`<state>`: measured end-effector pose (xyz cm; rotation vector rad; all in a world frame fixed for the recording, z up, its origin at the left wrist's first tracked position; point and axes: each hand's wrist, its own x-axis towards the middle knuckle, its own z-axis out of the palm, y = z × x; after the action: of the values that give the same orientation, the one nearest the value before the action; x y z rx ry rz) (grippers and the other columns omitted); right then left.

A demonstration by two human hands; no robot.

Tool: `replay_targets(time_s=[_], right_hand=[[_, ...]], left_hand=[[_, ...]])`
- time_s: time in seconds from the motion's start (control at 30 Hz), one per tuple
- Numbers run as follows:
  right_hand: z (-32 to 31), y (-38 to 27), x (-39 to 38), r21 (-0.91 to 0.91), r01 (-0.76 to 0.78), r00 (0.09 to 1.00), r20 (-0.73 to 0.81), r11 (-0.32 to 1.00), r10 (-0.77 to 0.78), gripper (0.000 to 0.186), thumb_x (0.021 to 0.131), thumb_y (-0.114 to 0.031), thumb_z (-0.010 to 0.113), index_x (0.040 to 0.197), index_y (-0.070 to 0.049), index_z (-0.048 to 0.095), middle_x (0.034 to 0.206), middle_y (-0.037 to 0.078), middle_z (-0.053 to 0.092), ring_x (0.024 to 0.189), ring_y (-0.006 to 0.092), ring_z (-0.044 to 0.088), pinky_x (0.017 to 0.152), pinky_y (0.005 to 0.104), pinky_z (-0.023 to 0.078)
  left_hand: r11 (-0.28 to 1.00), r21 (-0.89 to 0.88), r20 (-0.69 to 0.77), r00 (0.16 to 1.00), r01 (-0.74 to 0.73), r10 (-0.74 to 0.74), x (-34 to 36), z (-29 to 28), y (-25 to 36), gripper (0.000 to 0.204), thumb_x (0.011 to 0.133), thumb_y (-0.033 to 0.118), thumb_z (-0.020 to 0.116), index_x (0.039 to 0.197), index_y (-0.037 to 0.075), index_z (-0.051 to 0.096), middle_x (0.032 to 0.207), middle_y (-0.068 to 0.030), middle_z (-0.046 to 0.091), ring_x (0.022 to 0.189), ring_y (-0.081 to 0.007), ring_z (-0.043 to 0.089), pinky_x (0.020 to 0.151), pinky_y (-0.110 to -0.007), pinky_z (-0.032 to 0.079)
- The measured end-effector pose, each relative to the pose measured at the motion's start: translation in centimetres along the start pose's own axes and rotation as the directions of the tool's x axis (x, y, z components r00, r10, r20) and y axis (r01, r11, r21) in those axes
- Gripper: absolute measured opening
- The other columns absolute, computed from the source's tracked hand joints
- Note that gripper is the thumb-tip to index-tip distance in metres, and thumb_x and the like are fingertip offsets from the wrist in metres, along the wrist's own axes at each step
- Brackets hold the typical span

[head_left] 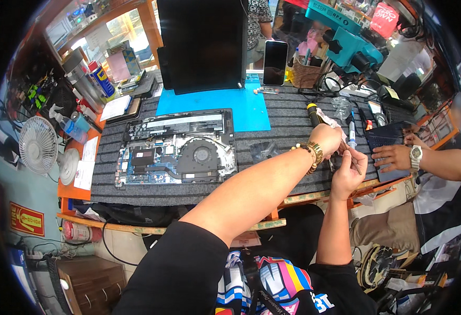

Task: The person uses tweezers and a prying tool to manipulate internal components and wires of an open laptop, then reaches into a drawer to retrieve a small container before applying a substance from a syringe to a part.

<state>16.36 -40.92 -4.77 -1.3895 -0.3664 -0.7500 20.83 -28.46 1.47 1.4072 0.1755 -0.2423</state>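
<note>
My left arm reaches across to the right side of the striped grey mat. My left hand [327,139], with a gold watch at its wrist, has its fingers closed beside a crumpled pinkish-white piece [329,118]; what they grip is hidden. Just nearer, my right hand [350,172] pinches something thin and dark, too small to name. The two hands almost meet. Behind them lie a yellow-and-black handled tool [313,113] and a blue-and-white syringe-like tube [352,134]. An opened laptop base [175,167], its fan, battery and blue board bare, rests to the left of my hands.
A dark screen panel [203,47] stands on a blue mat [254,118] at the back, beside an upright phone [275,63]. At the right, a co-worker's hand [393,157] touches another laptop [382,139]. A white fan [37,144] and spray can [102,79] stand left.
</note>
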Motion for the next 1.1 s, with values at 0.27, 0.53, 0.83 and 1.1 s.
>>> replay_targets(time_s=[0.27,0.53,0.83,1.1], right_hand=[[-0.1,-0.3,-0.2,-0.01,0.024,0.999,-0.04,1.0,-0.024,0.01,0.104,0.009,0.057,0.114,0.007,0.059,0.114,0.018,0.071,0.105,0.0221,0.072,0.098,0.0367,0.059],[-1.1,-0.4,-0.8,-0.047,0.107,0.99,-0.089,0.993,-0.111,0.01,0.103,0.006,0.056,0.113,0.004,0.054,0.114,0.019,0.071,0.102,0.0242,0.073,0.093,0.0359,0.06],[-0.2,-1.2,0.2,0.011,0.038,0.982,-0.188,0.999,-0.036,0.028,0.113,-0.012,0.052,0.132,0.007,0.056,0.121,0.021,0.072,0.097,0.0174,0.069,0.083,0.0302,0.058],[2.5,-4.6,-1.8,0.215,-0.38,0.899,0.313,0.899,0.306,0.02,0.102,0.004,0.067,0.122,0.009,0.065,0.108,0.02,0.076,0.096,0.0222,0.075,0.085,0.0348,0.062]], left_hand=[[0.983,0.181,-0.033,0.998,-0.041,0.048,-0.3,0.7,0.4,0.054,0.105,0.037,0.052,0.083,-0.008,0.071,0.066,-0.0204,0.071,0.052,-0.032,0.07,0.052,-0.044,0.058],[0.957,0.275,-0.046,0.993,-0.091,0.107,1.2,-1.0,-0.1,0.046,0.102,0.035,0.058,0.08,-0.003,0.071,0.061,-0.0142,0.066,0.046,-0.0237,0.063,0.041,-0.042,0.043],[0.354,0.88,0.195,0.921,-0.316,0.337,-5.9,-9.2,5.3,0.043,0.102,0.038,0.064,0.091,0.0,0.08,0.087,-0.0215,0.077,0.085,-0.0386,0.076,0.084,-0.048,0.059],[0.444,0.825,0.077,0.847,-0.35,0.526,-21.0,-22.0,5.5,0.022,0.101,0.018,0.073,0.09,-0.001,0.069,0.068,-0.0034,0.061,0.058,-0.0082,0.052,0.055,-0.028,0.043]])
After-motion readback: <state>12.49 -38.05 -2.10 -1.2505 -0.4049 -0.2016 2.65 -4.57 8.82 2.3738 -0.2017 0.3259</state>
